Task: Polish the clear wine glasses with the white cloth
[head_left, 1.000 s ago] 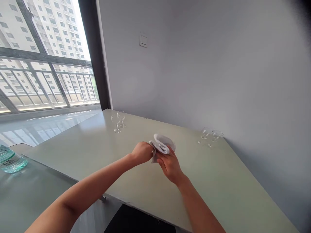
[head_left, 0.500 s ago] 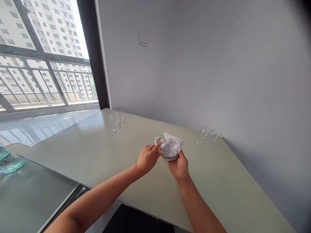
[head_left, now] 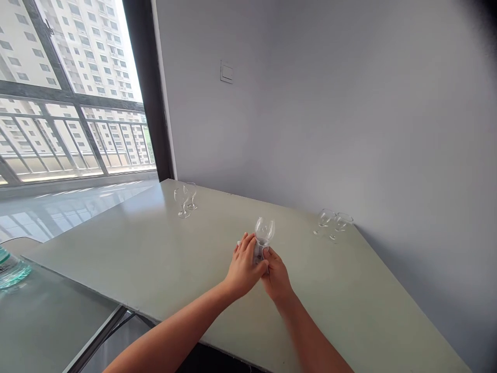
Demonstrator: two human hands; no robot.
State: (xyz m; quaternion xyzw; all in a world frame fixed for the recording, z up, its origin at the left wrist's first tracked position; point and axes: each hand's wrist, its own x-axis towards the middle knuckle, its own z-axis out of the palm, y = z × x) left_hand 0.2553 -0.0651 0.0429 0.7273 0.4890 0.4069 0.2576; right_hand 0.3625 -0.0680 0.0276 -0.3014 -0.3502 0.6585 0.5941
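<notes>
A clear stemmed glass (head_left: pixel 264 229) stands up out of my two hands above the table, bowl on top. White cloth (head_left: pixel 259 253) is wrapped about its stem. From the left side, my left hand (head_left: pixel 245 267) is closed over the cloth-covered stem, fingers pointing away from me. My right hand (head_left: pixel 277 273) grips the lower part from the right, its thumb against the cloth. The glass's foot and most of the cloth are hidden by my hands.
Two stemmed glasses (head_left: pixel 185 201) are at the table's far left, and two more (head_left: pixel 340 224) near its right edge. A bluish clear bottle (head_left: pixel 13 269) is on a lower surface at left. A grey wall (head_left: pixel 349 103) borders the pale table (head_left: pixel 330 300).
The glass has turned from lying tilted in the cloth to bowl-up. The cloth has gone from the bowl to the stem, and both hands have come closer together.
</notes>
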